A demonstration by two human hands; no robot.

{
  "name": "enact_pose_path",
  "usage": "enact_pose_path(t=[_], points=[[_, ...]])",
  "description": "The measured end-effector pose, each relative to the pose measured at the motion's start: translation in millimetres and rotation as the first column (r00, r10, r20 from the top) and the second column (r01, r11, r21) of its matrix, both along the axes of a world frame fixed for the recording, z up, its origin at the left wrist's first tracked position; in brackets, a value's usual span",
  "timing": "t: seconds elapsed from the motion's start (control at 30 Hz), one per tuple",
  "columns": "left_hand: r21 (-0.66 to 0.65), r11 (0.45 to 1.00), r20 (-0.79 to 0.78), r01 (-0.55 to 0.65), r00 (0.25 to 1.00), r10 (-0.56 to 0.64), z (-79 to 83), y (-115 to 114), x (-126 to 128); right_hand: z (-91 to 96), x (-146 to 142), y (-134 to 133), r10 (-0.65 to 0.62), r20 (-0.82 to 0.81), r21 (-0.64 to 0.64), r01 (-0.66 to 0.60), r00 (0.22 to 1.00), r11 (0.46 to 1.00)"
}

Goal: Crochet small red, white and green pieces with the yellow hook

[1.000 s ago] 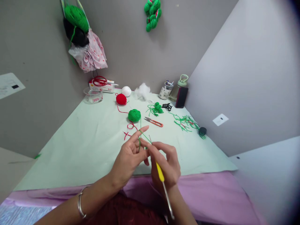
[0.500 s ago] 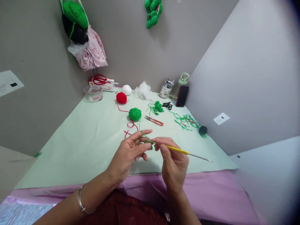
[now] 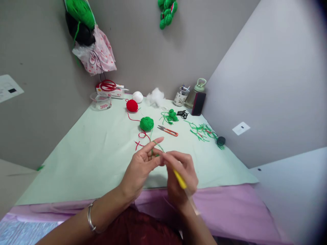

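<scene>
My right hand point(image 3: 182, 177) grips a crochet hook point(image 3: 180, 179) by its yellow handle; the metal shaft below is smeared by motion. Its fingertips meet those of my left hand point(image 3: 143, 165). Between my left thumb and fingers is a small green crochet piece point(image 3: 157, 156), mostly hidden. Green yarn point(image 3: 159, 146) runs over my raised left index finger and back to the green yarn ball point(image 3: 146, 124). Where the hook's working tip sits cannot be seen. Beyond my hands lie orange thread snips point(image 3: 168, 130) and loose red yarn point(image 3: 143, 135).
Toward the back are a red yarn ball point(image 3: 132, 105), a white ball point(image 3: 138, 97), fluffy stuffing point(image 3: 156, 98) and a plastic tub point(image 3: 101, 101). Green crocheted pieces point(image 3: 173, 114), yarn scraps point(image 3: 204, 131), a pen cup point(image 3: 181, 97) and a phone point(image 3: 198, 104) are on the right.
My right hand has turned and shifted left and toward me. The crochet hook swung from pointing rightward to pointing down toward my wrist. My left hand has barely moved.
</scene>
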State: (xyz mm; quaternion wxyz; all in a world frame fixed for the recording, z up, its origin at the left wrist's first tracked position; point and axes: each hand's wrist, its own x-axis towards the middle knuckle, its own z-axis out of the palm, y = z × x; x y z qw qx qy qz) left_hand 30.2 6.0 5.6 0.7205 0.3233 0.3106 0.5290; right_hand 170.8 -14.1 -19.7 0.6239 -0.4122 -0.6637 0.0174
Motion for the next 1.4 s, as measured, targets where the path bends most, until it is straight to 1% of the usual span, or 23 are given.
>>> enact_pose_path(t=[0.03, 0.07, 0.1, 0.17, 0.23, 0.3, 0.37, 0.43, 0.63, 0.7, 0.77, 0.83, 0.87, 0.9, 0.97, 1.0, 1.07, 1.13, 1.17, 1.2, 1.27, 1.33, 1.4], points=[[-0.056, 0.997, 0.029, 0.058, 0.998, -0.057, -0.6, 0, 0, -1.9, 0, 0, -0.024, 0.070, 0.055, 0.020, 0.997, 0.998], [-0.111, 0.987, 0.055, 0.112, 0.993, -0.107, -0.9, 2, -2, -2.4, 1, -1, -0.029, 0.078, 0.061, 0.024, 0.997, 0.998], [-0.151, 0.977, 0.069, 0.153, 0.987, -0.144, -0.9, 3, -4, -1.6, 3, -1, -0.017, 0.026, 0.032, 0.016, 1.000, 0.999], [-0.165, 0.973, 0.064, 0.160, 0.986, -0.152, -0.2, 6, -8, 3.3, 7, 0, 0.032, -0.207, -0.090, -0.051, 0.978, 0.995], [-0.112, 0.987, 0.034, 0.112, 0.993, -0.109, 0.9, 7, -11, 8.9, 9, 2, 0.103, -0.423, -0.159, -0.186, 0.900, 0.970], [-0.048, 0.994, -0.009, 0.097, 0.995, -0.097, 1.4, 5, -11, 11.5, 8, 5, 0.181, -0.504, -0.183, -0.309, 0.845, 0.933], [-0.005, 0.994, -0.036, 0.113, 0.993, -0.113, 0.9, 3, -10, 10.4, 6, 6, 0.215, -0.485, -0.228, -0.360, 0.848, 0.905], [0.015, 0.991, -0.039, 0.130, 0.991, -0.129, -0.1, 1, -9, 7.8, 6, 7, 0.201, -0.455, -0.269, -0.348, 0.868, 0.898], [0.019, 0.996, -0.111, 0.086, 0.990, -0.084, -1.3, 3, -8, 6.6, 6, 4, 0.134, -0.373, -0.277, -0.248, 0.918, 0.928], [0.006, 0.999, -0.097, 0.052, 0.994, -0.052, -2.0, 2, -5, 4.9, 3, 1, 0.112, -0.244, -0.221, -0.167, 0.963, 0.961], [-0.032, 0.999, -0.021, 0.044, 0.999, -0.045, -3.5, 2, -1, 0.7, -1, -1, 0.042, -0.072, -0.102, -0.049, 0.997, 0.994], [-0.096, 0.990, 0.064, 0.105, 0.993, -0.099, -5.4, 2, 0, -3.4, -2, -3, -0.015, 0.047, -0.001, 0.015, 0.999, 1.000], [-0.125, 0.981, 0.090, 0.147, 0.987, -0.136, -6.1, 3, 0, -4.3, -1, -3, -0.012, 0.059, 0.006, 0.012, 0.998, 1.000], [-0.149, 0.973, 0.098, 0.177, 0.982, -0.164, -6.7, 5, -1, -4.2, 1, -3, 0.008, 0.032, -0.020, -0.008, 0.999, 1.000], [-0.150, 0.974, 0.059, 0.171, 0.985, -0.164, -7.0, 8, -4, -0.7, 6, -1, 0.055, -0.141, -0.118, -0.072, 0.988, 0.990], [-0.120, 0.984, 0.023, 0.134, 0.991, -0.132, -6.8, 9, -5, 2.0, 9, 0, 0.073, -0.265, -0.165, -0.120, 0.961, 0.979], [-0.026, 0.998, -0.046, 0.053, 0.997, -0.055, -6.3, 9, -6, 7.2, 12, 3, 0.109, -0.493, -0.210, -0.239, 0.863, 0.948], [0.072, 0.997, -0.108, 0.007, 0.994, 0.001, -6.4, 8, -5, 10.2, 12, 6, 0.143, -0.612, -0.203, -0.330, 0.778, 0.922], [0.104, 0.995, -0.140, -0.004, 0.990, 0.019, -6.8, 7, -4, 10.5, 11, 7, 0.150, -0.629, -0.203, -0.348, 0.763, 0.915], [0.125, 0.992, -0.167, -0.013, 0.985, 0.034, -7.4, 6, -4, 10.0, 9, 6, 0.148, -0.620, -0.208, -0.343, 0.771, 0.916], [0.131, 0.991, -0.181, -0.027, 0.982, 0.050, -8.7, 4, -2, 6.5, 5, 5, 0.134, -0.518, -0.212, -0.279, 0.845, 0.937], [0.087, 0.996, -0.126, -0.015, 0.992, 0.025, -9.6, 3, -1, 0.0, 0, 2, 0.103, -0.315, -0.162, -0.161, 0.943, 0.974], [0.020, 0.999, -0.045, 0.029, 0.999, -0.028, -9.7, 2, 1, -8.2, -4, 0, 0.041, -0.090, -0.039, -0.044, 0.995, 0.998]])
